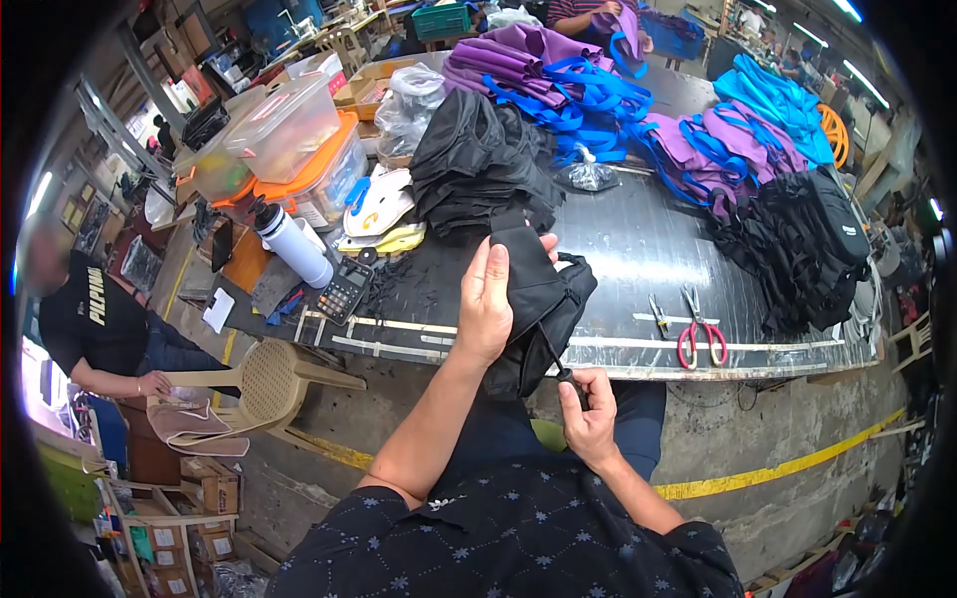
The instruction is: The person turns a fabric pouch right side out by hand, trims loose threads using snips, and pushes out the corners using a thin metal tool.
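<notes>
Pinches the thin strap (552,351) between closed right fingers (571,401); holds the black bag (526,261) in part-curled left fingers (494,274), at the near edge of the table (633,289). Could pull the bag free by tugging the strap too hard against a loose left grip. Has red-handled scissors (687,347) farther right.

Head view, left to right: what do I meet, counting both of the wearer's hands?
Person in a black printed shirt → pale flask → calculator → left hand → right hand → small snips → red-handled scissors → heap of black bags.
</notes>
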Tool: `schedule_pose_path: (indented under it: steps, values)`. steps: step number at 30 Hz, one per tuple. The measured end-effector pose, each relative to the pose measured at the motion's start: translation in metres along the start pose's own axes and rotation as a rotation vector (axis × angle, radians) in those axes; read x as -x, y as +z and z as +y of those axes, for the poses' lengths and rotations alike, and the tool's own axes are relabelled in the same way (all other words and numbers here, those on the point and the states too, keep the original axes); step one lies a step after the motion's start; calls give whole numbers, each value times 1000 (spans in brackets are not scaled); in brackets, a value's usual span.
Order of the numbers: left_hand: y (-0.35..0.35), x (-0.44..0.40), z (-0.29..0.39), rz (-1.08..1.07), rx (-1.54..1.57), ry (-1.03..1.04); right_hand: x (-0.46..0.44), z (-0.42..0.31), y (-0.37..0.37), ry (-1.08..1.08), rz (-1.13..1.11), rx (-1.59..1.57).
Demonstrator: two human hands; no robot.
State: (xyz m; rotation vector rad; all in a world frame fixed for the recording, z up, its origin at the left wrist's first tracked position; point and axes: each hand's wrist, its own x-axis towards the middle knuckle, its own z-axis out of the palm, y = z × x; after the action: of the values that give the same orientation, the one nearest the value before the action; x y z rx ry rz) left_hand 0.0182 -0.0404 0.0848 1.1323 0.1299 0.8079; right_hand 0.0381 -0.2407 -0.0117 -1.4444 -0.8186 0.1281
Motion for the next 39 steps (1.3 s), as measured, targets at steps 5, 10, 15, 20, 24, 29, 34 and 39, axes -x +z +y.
schedule_pose_path:
  steps: [5, 10, 15, 20, 24, 29, 34, 39]
  values:
    - [-2, -3, -6, 15, 77, -38, -9, -24, 2, 19, -5, 176]
    - [-5, -5, 1, 73, 155, -205, -9, -25, -1, -190, -96, 290]
    - [-1, -1, -1, 68, 213, -199, -2, -29, -8, 578, -322, -747]
    - [-1, -7, -1, 81, 266, -147, -9, -34, -2, 2, -229, 59]
    - [-7, -16, 15, 105, 308, -126, -3, -17, -13, -227, -161, 113]
    - [1, -10, 12, 81, 225, -77, -5, -9, -20, -229, -181, 81]
    - [7, -3, 0, 62, 123, -3, 0, -5, -15, 143, -273, -205]
    - [6, -1, 1, 66, 141, -2, 4, -9, 3, 266, -302, -393]
